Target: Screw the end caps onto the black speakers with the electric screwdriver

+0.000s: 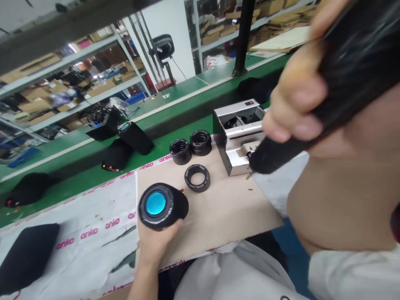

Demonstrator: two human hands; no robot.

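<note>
Black speaker [165, 208], blue disc on its end: at the left edge of a cardboard sheet [231, 212]; left hand [159, 241] half-open around its near side, thumb showing, most fingers hidden. Black handheld tool [353, 71], one: right hand [296, 100] wrapped tightly about it. Black rings [207, 180], three: towards the sheet's far edge. Silver metal box [231, 144], one: at the far right corner.

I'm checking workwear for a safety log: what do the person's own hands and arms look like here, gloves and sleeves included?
The left hand and right hand wear no gloves. The left forearm is bare to the picture's edge, no sleeve in view. The right forearm is bare up to a loose, pale grey sleeve.
</note>
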